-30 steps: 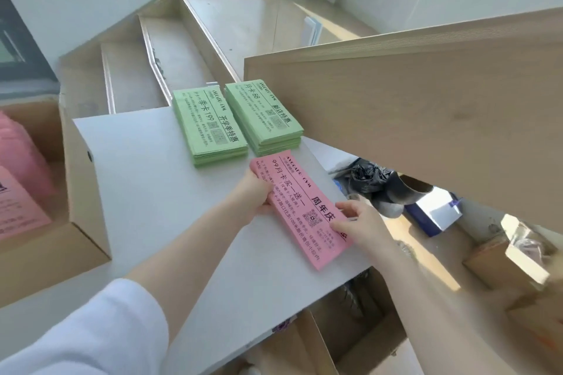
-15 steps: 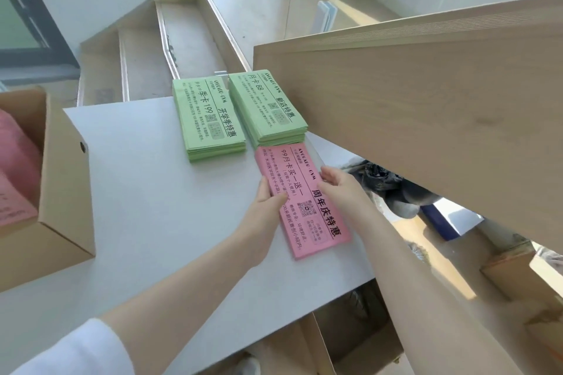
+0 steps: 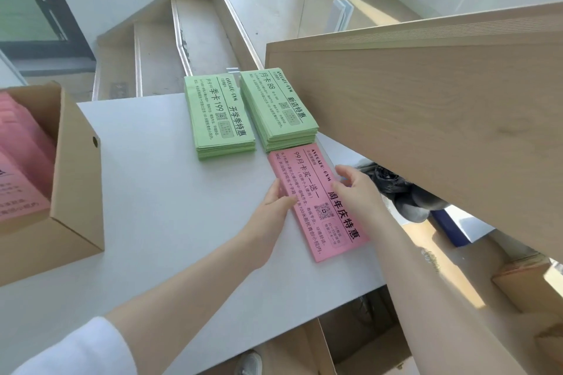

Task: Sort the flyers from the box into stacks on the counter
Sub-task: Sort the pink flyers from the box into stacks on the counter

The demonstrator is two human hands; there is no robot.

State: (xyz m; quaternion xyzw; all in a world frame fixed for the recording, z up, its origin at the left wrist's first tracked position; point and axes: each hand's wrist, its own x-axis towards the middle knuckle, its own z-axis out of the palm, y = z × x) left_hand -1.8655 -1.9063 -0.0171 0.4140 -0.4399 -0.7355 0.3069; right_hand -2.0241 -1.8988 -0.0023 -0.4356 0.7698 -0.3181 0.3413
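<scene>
While both hands flank it, the pink printed paper flyer [image 3: 316,201] lies flat on the white counter [image 3: 152,192].
Left hand [image 3: 275,207] and right hand [image 3: 355,189], fingers straight, touch its long edges; two green flyer stacks [image 3: 249,113] sit just behind it.

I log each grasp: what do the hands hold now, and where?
Nothing is gripped. Both hands, left and right, rest straight fingers on the long side edges of the flat pink paper flyer.

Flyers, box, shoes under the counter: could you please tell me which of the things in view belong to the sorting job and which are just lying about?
Part of the job:
pink flyer under left hand and right hand
two green stacks
cardboard box
counter

Just lying about:
dark shoes
wooden board
</scene>
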